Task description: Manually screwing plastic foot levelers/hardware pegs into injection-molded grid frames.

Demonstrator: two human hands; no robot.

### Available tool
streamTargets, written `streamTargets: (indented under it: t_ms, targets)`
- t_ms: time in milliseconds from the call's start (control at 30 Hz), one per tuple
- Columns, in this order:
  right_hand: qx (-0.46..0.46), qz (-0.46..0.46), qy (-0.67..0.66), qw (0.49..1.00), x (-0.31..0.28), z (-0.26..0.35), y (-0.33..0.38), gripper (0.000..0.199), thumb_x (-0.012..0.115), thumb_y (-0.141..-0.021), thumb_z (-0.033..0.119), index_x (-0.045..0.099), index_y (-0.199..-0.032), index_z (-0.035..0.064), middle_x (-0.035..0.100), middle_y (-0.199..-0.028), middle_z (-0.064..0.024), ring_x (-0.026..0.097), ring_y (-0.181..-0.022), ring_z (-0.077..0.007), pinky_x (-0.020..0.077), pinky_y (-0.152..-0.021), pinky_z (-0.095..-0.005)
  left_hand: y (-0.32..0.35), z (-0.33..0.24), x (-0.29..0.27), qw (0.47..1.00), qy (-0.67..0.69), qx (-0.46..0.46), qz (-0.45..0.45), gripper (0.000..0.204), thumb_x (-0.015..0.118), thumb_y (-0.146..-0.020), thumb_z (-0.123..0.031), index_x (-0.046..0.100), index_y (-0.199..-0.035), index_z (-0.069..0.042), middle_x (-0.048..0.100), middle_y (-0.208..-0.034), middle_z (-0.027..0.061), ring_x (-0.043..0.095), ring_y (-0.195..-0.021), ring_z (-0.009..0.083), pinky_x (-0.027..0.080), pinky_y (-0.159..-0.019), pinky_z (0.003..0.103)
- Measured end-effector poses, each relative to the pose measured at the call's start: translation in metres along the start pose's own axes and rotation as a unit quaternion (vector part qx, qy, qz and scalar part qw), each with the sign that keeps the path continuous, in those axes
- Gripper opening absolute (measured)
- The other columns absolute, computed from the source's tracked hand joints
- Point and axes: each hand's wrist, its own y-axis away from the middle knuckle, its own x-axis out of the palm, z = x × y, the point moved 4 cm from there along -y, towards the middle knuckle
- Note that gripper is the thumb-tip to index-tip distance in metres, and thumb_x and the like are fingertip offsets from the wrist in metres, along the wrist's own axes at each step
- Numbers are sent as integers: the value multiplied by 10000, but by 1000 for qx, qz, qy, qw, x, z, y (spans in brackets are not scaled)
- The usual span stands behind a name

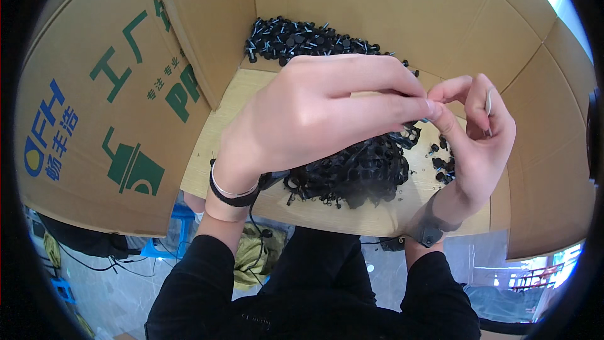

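1. The person's left hand [314,113] is held up over the desk [251,119], fingers curled in, and its fingertips [428,108] meet the right hand's fingertips

2. The right hand [478,132] is turned palm up, and its thumb and first finger pinch together at that same spot. Both grips look closed on something tiny, but it is too small and too hidden to tell what it is

3. A thin pale stick-like piece [488,108] rests along the right hand's fingers, maybe kept there so it is handy

4. The hands are up close to the face, likely because the little bit is hard to see

5. Right under the hands lies a heap of small black parts [352,173] on the desk, near enough to grab

6. A second pile of black parts with pale pins [302,41] sits farther back, apart from the first

7. Tall cardboard walls [113,107] stand around the desk, which would stop small bits rolling off

8. Each wrist wears a dark band [233,198]
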Motion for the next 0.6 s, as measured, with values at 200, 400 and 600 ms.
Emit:
streamTargets:
  t_ms: [200,400,600]
  targets:
    - [26,0,-196,980,-2,-19,-9,405,670,-870,-31,322,-720,112,654,-935,-161,575,-790,-107,484,-712,-228,-5,18,-7,997,-25,35,-69,341,765,-684,25,731,-1024,10,676,-989,131,675,-865,212,563,-710,292]
    - [-99,-110,-83,986,-2,-20,-12,312,595,-923,-35,347,-772,78,614,-989,-145,539,-805,-101,477,-740,-231,-4,38,3,996,-59,-26,-57,305,697,-759,87,704,-1049,-7,652,-1047,97,662,-918,188,571,-751,284]
    - [-108,-181,-28,977,-19,-22,-15,265,587,-931,-34,378,-808,72,620,-999,-131,522,-777,-97,462,-750,-227,-2,46,-2,991,22,-96,-96,284,662,-798,115,681,-1063,13,630,-1090,99,658,-970,183,605,-840,289]
